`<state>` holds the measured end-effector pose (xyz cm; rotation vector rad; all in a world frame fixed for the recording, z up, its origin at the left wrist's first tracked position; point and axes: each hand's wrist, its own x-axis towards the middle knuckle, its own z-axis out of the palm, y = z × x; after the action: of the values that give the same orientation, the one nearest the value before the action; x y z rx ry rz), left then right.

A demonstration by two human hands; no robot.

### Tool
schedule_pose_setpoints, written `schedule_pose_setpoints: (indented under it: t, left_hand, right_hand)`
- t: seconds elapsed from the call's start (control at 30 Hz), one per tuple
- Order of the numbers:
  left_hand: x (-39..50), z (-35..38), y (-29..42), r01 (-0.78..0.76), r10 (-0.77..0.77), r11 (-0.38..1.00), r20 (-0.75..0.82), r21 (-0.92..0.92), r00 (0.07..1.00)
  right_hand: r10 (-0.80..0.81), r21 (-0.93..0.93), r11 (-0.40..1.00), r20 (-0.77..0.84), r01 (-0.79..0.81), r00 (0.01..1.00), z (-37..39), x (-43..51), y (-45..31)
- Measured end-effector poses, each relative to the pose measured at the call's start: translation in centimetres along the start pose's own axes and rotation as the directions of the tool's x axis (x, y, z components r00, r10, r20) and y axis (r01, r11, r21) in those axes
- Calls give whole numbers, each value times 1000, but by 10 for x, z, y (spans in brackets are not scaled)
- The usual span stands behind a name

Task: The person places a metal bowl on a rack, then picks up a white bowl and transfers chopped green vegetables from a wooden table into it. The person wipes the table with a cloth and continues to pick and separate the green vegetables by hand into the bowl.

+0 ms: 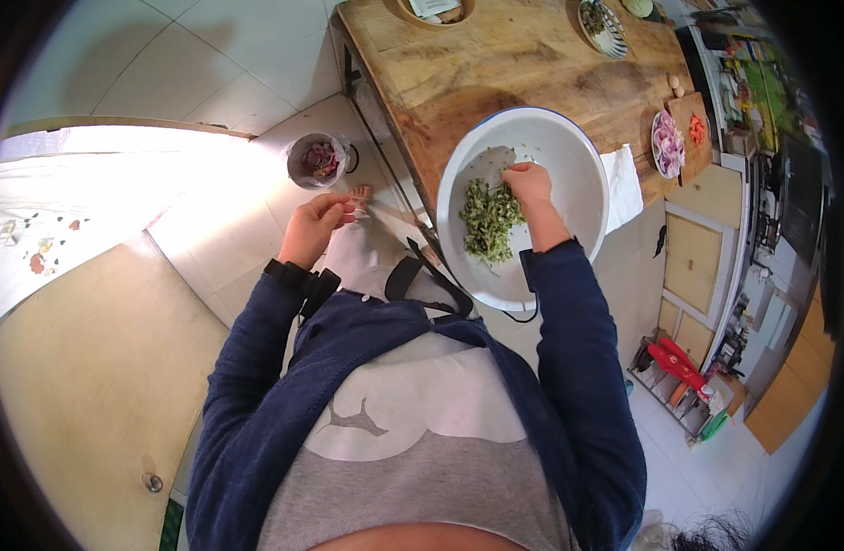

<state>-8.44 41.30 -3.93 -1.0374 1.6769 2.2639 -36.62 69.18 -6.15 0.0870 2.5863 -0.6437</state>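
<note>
A large white basin [563, 227] with a blue rim sits at the corner of the wooden table, partly past its edge. Inside lies a heap of chopped green vegetable [491, 224], with loose bits scattered on the basin wall. My right hand [530, 187] reaches into it, fingers pinched on greens at the heap's upper right side. Off to the left, my left hand [319, 229] hangs in the air with thumb and fingertips drawn together. Whether it holds something thin and pale is unclear. Just beyond it on the floor stands a lined waste bin [299, 165] containing reddish-purple scraps [321, 160].
The wooden table [463, 62] bears a patterned bowl [611, 41], a white cloth [622, 186], two eggs [675, 85], a plate of purple-white pieces [668, 144] and a cutting board [701, 153] with red pieces. Cabinets [690, 262] line the right. A door [105, 386] stands left.
</note>
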Motion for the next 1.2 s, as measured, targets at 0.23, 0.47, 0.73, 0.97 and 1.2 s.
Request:
schedule_pose_setpoints:
  t: [0.23,0.47,0.73,0.97,1.2]
  left_hand:
    - [-3,17,-6,-19,19,1000,28,10,999]
    - [-4,52,7,-90,83,994,101,62,991]
    - [-11,66,11,-84,79,995,93,46,992]
    - [-12,61,2,-76,73,997,103,27,992]
    - [-11,56,0,-42,40,999,58,33,997]
  right_hand:
    - [-111,771,615,292,-164,950,-87,-52,20]
    - [-115,815,576,163,-68,980,-112,-83,35]
    - [-103,701,709,210,-77,972,-125,-107,59]
    - [95,721,555,440,-415,893,-100,-86,97]
    - [133,166,977,40,-138,990,-53,-41,109]
